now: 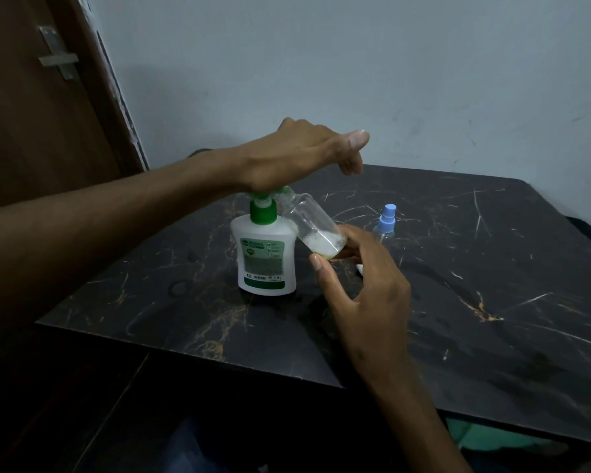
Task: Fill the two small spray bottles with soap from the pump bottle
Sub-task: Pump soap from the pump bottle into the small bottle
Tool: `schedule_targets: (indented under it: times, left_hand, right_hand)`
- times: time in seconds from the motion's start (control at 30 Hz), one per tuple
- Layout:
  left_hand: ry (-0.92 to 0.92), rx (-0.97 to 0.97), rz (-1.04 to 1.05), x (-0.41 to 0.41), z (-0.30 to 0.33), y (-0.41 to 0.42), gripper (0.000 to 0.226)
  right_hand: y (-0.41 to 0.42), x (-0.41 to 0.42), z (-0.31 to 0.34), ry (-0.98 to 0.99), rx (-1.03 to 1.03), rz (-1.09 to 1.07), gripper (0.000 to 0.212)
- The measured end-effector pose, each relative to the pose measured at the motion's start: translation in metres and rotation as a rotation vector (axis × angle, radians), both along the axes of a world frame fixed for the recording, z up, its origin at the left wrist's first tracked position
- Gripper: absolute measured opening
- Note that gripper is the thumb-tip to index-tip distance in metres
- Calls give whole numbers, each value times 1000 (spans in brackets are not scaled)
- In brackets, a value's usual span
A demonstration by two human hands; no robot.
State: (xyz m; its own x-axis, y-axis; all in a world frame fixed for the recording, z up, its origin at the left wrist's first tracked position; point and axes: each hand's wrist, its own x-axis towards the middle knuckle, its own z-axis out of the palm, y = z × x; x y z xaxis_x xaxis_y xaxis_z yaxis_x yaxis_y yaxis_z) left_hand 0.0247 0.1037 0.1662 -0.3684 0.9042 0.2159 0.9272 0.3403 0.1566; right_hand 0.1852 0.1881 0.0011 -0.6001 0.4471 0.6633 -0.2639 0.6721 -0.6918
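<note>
A white pump bottle (265,257) with a green collar and label stands on the black marble table (458,302). My left hand (297,155) presses its heel down on the green pump head, fingers loose and thumb stretched out. My right hand (359,285) pinches the base of a clear small spray bottle (313,227), uncapped and tilted with its mouth against the pump nozzle. A little whitish soap lies at its bottom. The second small spray bottle (386,223), with a blue spray cap on, stands behind my right hand.
A small white object (359,269) peeks out on the table behind my right fingers. A brown door (41,114) is at the left and a pale wall (355,63) rises behind the table. The table's front edge runs diagonally toward me.
</note>
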Motion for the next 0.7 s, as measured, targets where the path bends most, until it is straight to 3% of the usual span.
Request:
schedule_targets:
  times: [0.3, 0.6, 0.7]
  left_hand:
    - [88, -37, -5, 2, 1, 0, 47]
    - [72, -38, 4, -1, -1, 1, 44]
    - [46, -8, 19, 4, 3, 2, 52]
  right_hand:
    - [0, 0, 0, -2, -5, 2, 42]
    - [0, 0, 0, -6, 6, 0, 44]
    - [0, 0, 1, -4, 6, -5, 44]
